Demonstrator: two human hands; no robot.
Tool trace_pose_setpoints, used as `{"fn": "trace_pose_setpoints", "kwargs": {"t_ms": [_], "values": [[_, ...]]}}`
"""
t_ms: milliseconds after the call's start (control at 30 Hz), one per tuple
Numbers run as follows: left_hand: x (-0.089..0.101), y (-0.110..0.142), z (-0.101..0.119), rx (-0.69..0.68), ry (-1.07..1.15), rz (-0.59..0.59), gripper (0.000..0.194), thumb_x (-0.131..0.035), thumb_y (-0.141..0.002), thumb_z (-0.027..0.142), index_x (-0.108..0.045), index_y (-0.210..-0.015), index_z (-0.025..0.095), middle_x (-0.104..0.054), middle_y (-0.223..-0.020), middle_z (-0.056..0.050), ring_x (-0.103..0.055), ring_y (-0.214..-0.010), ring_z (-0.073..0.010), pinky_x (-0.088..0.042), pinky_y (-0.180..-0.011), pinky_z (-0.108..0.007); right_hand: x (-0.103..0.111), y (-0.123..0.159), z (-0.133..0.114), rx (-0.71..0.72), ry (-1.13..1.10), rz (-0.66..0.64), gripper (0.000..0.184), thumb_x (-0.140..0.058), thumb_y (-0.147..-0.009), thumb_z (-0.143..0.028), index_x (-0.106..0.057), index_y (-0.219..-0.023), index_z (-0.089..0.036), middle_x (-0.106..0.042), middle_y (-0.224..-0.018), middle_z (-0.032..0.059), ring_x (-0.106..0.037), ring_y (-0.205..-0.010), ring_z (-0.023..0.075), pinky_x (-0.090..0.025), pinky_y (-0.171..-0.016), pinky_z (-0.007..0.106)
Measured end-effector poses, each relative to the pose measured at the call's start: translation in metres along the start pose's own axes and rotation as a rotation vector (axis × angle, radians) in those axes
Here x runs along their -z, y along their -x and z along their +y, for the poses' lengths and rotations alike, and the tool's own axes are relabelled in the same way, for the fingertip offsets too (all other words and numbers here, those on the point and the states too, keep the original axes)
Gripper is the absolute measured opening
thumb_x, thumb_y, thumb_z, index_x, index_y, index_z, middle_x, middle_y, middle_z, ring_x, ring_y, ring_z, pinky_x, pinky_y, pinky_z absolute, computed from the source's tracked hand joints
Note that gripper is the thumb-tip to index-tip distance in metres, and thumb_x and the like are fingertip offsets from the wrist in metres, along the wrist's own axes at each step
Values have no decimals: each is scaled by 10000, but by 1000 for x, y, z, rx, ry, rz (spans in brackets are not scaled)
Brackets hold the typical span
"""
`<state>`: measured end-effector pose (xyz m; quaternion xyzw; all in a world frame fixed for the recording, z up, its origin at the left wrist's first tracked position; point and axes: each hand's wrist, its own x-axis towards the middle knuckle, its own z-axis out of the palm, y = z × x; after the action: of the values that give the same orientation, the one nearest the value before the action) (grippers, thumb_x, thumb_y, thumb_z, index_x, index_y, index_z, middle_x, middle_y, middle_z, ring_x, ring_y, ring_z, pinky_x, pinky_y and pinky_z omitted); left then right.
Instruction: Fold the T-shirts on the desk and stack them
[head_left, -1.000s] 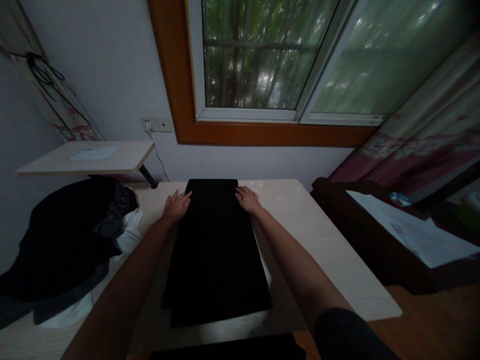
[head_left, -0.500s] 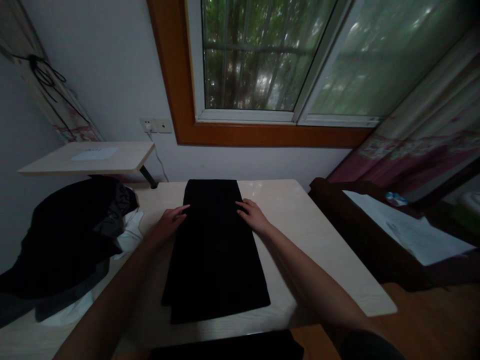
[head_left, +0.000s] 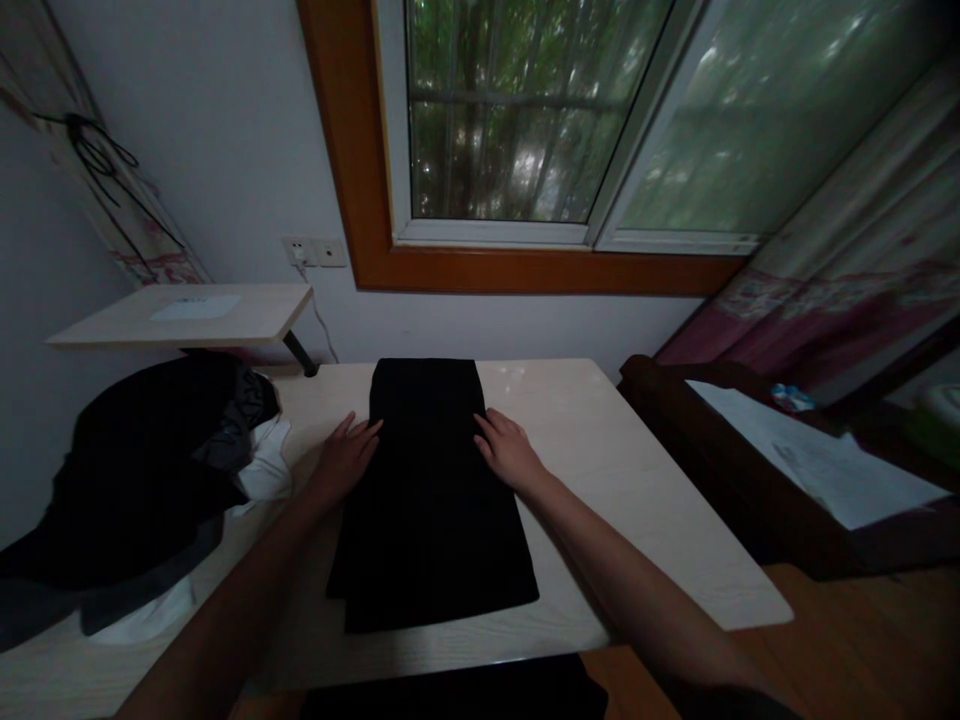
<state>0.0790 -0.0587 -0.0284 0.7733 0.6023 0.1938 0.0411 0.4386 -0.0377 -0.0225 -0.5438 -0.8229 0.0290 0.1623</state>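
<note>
A folded black garment (head_left: 435, 500) lies flat and lengthwise on the pale wooden table (head_left: 600, 480); its near end is wider than its far end. Along its left edge rests my left hand (head_left: 349, 455), open, fingers apart and the fingertips at the cloth. On the opposite edge my right hand (head_left: 510, 450) is also open, its spread fingertips touching the garment. Neither hand grips the fabric. The garment's layers are too dark to tell apart, though a small step shows at its near left corner.
To the left lies a heap of dark clothes (head_left: 142, 470) with white cloth (head_left: 266, 460) beneath. Above it stands a small raised shelf (head_left: 262, 305) holding a paper sheet (head_left: 195, 307). A brown piece of furniture (head_left: 720, 470) with a large white sheet (head_left: 810, 455) adjoins the table's right side.
Both hands have shifted slightly, and their fingers are more spread along the garment's edges. The garment's near edge sits a little farther from me.
</note>
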Motion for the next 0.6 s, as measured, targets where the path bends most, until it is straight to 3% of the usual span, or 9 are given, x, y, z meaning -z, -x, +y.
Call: {"fn": "trace_pose_setpoints", "kwargs": {"t_ms": [167,400,600], "values": [[-2,-14,-2,29,-42,-26,530,-326,-1046,397,-567,-1473,197,-611,-1476,-83,-272,-1550,-323,-294,-1233,-529,0,-16,0,-20,56,-10,518,-389,-1066,-397,-494,-1525,-181,-479,-1579,149,-363,-1512,267,-305,-1207,466],[-9,-41,-5,156,29,17,480,-388,-1029,379,-558,-1465,273,-605,-1478,-105,-312,-1532,-341,-238,-1204,-641,-8,-47,8,-59,29,9,486,-429,-1053,-368,-510,-1504,-209,-493,-1569,137,-370,-1504,288,-288,-1205,522],[0,-29,-6,107,139,82,495,-485,-974,384,-566,-1437,228,-644,-1404,-113,-507,-1363,-285,-319,-1192,-504,-5,-41,8,-50,-43,108,460,-485,-1016,-338,-572,-1449,-211,-502,-1547,134,-426,-1437,315,-360,-1176,530]]}}
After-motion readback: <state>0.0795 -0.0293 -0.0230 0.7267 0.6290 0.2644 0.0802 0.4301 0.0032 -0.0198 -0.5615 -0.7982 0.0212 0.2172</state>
